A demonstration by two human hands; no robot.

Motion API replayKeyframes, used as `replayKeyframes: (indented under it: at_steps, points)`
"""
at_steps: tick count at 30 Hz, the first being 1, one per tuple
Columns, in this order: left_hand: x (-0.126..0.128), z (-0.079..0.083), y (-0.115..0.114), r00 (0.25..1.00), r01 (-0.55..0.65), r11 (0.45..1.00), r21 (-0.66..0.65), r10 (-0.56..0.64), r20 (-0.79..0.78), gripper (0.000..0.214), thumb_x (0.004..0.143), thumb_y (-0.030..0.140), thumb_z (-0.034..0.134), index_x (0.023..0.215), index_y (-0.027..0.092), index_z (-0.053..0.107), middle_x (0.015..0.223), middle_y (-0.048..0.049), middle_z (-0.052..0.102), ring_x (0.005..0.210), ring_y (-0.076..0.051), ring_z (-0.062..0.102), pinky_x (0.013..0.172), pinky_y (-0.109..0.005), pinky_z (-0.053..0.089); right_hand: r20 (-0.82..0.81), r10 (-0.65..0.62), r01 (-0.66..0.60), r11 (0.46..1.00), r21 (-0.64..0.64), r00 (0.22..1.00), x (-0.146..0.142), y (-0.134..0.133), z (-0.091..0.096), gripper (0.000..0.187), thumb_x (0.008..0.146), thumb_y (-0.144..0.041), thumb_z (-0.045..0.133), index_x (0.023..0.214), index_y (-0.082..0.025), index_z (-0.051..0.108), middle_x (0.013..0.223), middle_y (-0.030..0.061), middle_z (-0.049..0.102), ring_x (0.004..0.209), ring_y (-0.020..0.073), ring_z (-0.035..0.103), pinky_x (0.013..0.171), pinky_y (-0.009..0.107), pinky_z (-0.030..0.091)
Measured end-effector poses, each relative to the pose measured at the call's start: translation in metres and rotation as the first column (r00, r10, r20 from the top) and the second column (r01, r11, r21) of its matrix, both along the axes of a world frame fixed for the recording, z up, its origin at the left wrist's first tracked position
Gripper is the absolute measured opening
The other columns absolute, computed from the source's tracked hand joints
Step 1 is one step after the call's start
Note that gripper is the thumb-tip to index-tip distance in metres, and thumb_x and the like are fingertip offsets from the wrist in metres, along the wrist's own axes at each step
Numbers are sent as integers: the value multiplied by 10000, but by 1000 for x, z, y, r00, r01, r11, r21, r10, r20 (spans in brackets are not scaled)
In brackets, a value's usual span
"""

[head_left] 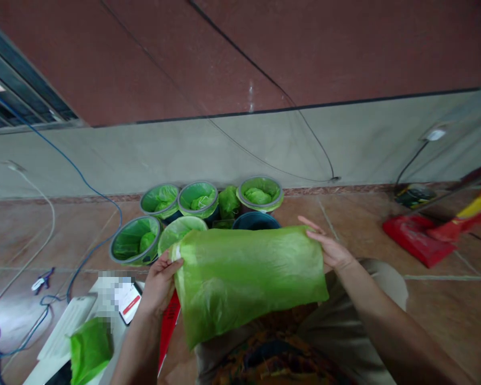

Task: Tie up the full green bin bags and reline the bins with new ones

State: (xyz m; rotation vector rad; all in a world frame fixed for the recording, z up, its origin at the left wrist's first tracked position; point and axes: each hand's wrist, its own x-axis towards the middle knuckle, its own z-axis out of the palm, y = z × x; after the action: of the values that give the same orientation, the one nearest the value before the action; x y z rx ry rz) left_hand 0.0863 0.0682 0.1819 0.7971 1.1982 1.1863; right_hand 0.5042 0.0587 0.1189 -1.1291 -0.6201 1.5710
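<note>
I hold a translucent green plastic bag [244,278] stretched out in front of me above my lap. My left hand [160,283] grips its left edge, fingers closed on the plastic. On the bag's right upper corner, my right hand [331,248] pinches the plastic, some fingers stretched along it. Beyond the bag stand several small bins lined with green bags [136,240], and one dark blue bin [256,220] shows no liner, partly hidden by the held bag.
A roll of green bags [90,347] lies at the lower left next to a phone [130,305] on a white surface. Blue and white cables [80,182] cross the floor at left. At right lie a red dustpan [414,238] and a broom.
</note>
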Motion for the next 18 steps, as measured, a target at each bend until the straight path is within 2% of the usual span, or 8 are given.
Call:
replayKeyframes:
  at_steps: [3,6,8,13,18]
  points:
    - [-3,6,2,999,-37,999,1,37,-23,611,565,207,815,1140,159,613,805,-16,729,690,-157,682,637,-226,534,78,-2,-1,999,38,997,3,15,17,706,681,-245,768,1342,-299,525,843,-16,736,709,136,677,689,250,528]
    - [-8,12,4,993,-96,995,23,97,-66,827,568,208,814,1329,189,490,741,10,720,638,-148,677,622,-227,532,155,-22,11,997,70,988,10,21,31,631,649,-262,796,1250,-261,603,860,0,737,716,129,671,693,239,525]
    - [-11,15,6,991,-96,993,65,101,-92,878,588,220,812,1385,210,443,752,8,725,640,-145,677,626,-226,529,211,7,-24,996,80,977,15,20,36,590,630,-286,814,1192,-251,640,903,19,739,760,143,676,728,255,532]
    - [-12,27,12,987,31,990,134,-9,-163,727,636,258,799,1313,183,545,817,-23,734,699,-144,674,687,-238,526,351,133,-174,981,88,927,23,14,47,644,606,-314,838,1209,-232,626,976,53,734,849,179,680,810,297,527]
    - [-5,35,23,950,187,970,154,-139,-280,706,636,283,805,1289,173,560,948,-56,730,788,-171,670,719,-275,521,441,132,-189,978,89,888,27,13,61,700,629,-319,827,1273,-227,566,1012,72,726,865,180,668,804,285,517]
